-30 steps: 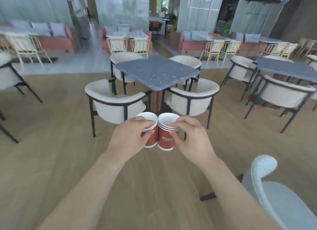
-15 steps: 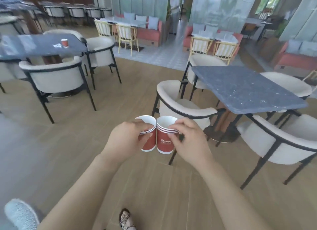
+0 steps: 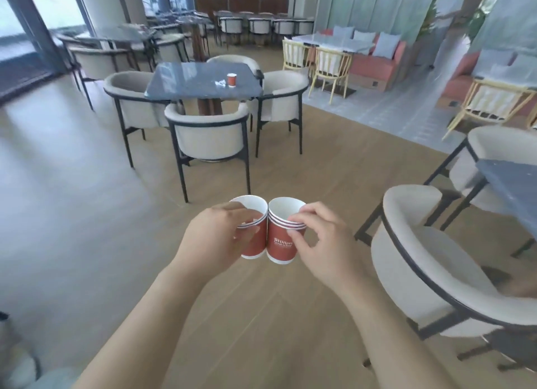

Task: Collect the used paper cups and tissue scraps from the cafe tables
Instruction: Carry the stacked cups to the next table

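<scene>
Two cup stacks, touching like before: left hand (image 3: 220, 237) grips the left stack (image 3: 257, 244), right hand (image 3: 322, 240) pinches the right stack (image 3: 282, 243). View's swung round, so the table (image 3: 186, 82) with a leftover cup (image 3: 231, 79) and tissue scrap (image 3: 220, 83) is now dead ahead, probably next. An armchair (image 3: 207, 136) blocks its near side.

Wood floor (image 3: 87, 214) open thru centre & left of frame, up to dark table (image 3: 189, 80) at upper centre. Chairs ring it: near chair (image 3: 207, 136) blocks front edge, left chair (image 3: 128, 95) & right chair (image 3: 283, 95) sit tight at the sides, w/ a slim gap btwn near & right chair. Cup (image 3: 231, 79) & tissue scrap (image 3: 220, 83) sit toward the table's right, reachable over the chair backs. Lower right: big chair (image 3: 421, 258) & 2nd table (image 3: 511, 191) crowd that side. Left hand (image 3: 215, 240) grips left cup stack (image 3: 252, 243), right hand (image 3: 322, 243) pinches right cup stack (image 3: 283, 243).
</scene>
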`<state>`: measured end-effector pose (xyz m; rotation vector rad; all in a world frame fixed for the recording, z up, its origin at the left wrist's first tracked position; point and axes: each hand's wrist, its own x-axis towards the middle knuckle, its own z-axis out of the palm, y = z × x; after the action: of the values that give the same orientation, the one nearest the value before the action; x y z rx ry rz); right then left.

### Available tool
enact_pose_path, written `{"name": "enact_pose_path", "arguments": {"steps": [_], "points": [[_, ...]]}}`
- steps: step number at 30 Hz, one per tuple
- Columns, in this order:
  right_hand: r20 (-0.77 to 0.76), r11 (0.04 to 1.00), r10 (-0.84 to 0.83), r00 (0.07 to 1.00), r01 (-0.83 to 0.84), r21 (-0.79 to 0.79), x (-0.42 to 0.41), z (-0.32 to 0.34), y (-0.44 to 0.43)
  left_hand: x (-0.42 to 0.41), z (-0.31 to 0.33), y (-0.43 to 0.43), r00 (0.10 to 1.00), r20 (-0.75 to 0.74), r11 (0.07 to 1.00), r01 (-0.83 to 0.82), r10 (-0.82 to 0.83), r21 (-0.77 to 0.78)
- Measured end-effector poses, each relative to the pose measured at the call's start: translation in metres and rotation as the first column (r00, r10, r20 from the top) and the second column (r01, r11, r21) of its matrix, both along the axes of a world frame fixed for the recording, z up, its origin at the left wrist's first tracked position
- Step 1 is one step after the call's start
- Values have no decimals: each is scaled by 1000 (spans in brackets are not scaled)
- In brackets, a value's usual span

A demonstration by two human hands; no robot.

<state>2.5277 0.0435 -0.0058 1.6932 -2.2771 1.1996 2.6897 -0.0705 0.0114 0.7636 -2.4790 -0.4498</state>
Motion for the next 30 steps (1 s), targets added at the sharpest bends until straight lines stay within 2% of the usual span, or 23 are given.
{"name": "enact_pose_path", "arguments": {"steps": [6, 13, 20, 30], "points": [[16, 992, 123, 992, -123, 6, -49, -18, -117, -36, -15, -97, 991, 5, 991, -130, 130, 2], [25, 976, 219, 975, -219, 4, -158, -24, -258, -137, -21, -220, 977, 16, 977, -211, 211, 15], [13, 967, 254, 967, -254, -20, -275, -13, -389, -253, -11, -341, 962, 8, 962, -271, 271, 9], [29, 948, 314, 949, -315, 46, -378, -39, -560, -349, -37, -503, 946, -7, 944, -324, 325, 63]]}}
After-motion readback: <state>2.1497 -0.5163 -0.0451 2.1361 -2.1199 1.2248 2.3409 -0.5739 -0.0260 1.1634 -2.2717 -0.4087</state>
